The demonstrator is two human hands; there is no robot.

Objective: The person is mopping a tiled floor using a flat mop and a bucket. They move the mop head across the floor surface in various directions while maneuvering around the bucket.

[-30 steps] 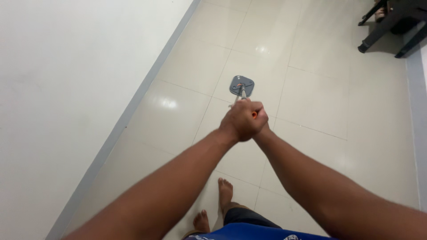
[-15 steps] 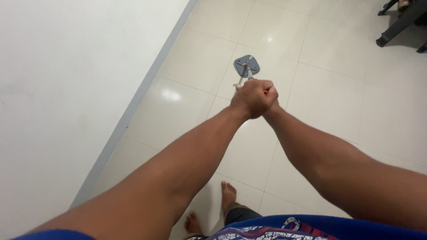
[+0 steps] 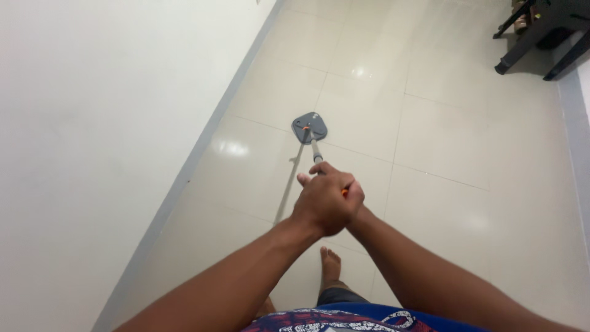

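Both my hands grip the top of a mop handle (image 3: pixel 315 150), a grey metal pole with an orange end showing between the fingers. My left hand (image 3: pixel 322 200) wraps over the top and covers most of my right hand (image 3: pixel 356 203), which holds the handle just behind it. The grey square mop head (image 3: pixel 309 127) lies flat on the cream floor tiles, ahead of my hands and near the wall. The pole's shadow runs down the tile to its left.
A white wall (image 3: pixel 110 135) with a grey skirting strip (image 3: pixel 203 147) runs along the left. Dark furniture legs (image 3: pixel 528 37) stand at the top right. My bare foot (image 3: pixel 330 264) is on the tiles below my hands.
My hands have pulled back toward me and lower in view. The mop head has slid left, closer to the wall, and more of the pole now shows.
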